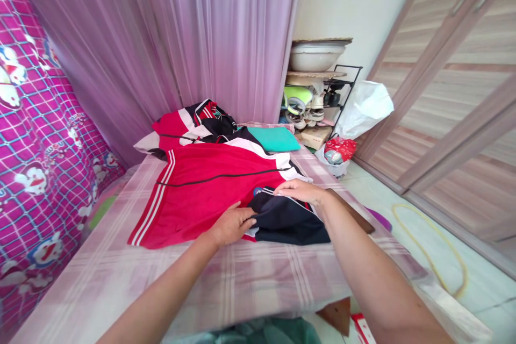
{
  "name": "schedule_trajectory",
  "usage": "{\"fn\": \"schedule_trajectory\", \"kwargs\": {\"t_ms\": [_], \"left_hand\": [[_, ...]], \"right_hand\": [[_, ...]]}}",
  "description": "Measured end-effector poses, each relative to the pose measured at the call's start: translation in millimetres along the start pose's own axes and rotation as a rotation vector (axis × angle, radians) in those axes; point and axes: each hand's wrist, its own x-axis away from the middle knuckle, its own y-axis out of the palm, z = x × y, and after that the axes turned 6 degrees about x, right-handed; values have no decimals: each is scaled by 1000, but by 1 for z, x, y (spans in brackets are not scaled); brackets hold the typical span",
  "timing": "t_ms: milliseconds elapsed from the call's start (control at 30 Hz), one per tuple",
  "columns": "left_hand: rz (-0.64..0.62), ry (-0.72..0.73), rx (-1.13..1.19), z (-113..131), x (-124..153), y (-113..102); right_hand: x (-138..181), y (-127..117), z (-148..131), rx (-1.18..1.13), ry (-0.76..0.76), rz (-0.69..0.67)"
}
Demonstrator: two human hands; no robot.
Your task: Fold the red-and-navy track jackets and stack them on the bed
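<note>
A red sports garment (201, 188) with white stripes and a thin black line lies spread on a surface covered by a pink checked cloth (250, 279). At its lower right corner a dark navy piece (286, 223) is folded over it. My left hand (233, 224) rests on the red fabric with its fingertips closed on the edge of the navy piece. My right hand (300, 191) lies flat on the navy piece's upper edge, fingers stretched out.
More red, white and black clothes (193, 121) and a folded teal item (274, 138) are piled at the far end. A purple curtain (181, 32) hangs behind. A shoe rack (318, 102) with a basin, bags and a sliding wardrobe door (455, 102) stand right.
</note>
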Motion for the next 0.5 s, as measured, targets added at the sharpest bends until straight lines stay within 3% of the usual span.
{"fn": "schedule_trajectory", "kwargs": {"t_ms": [167,267,367,500], "left_hand": [[32,-109,99,12,7,-3],[93,-281,-98,17,9,-7],[151,-296,-168,12,16,-12],[260,-270,-150,-15,47,-30]], "right_hand": [[-4,3,33,77,198,104],[-5,8,44,248,170,129],[1,12,47,382,126,170],[23,18,39,283,17,492]]}}
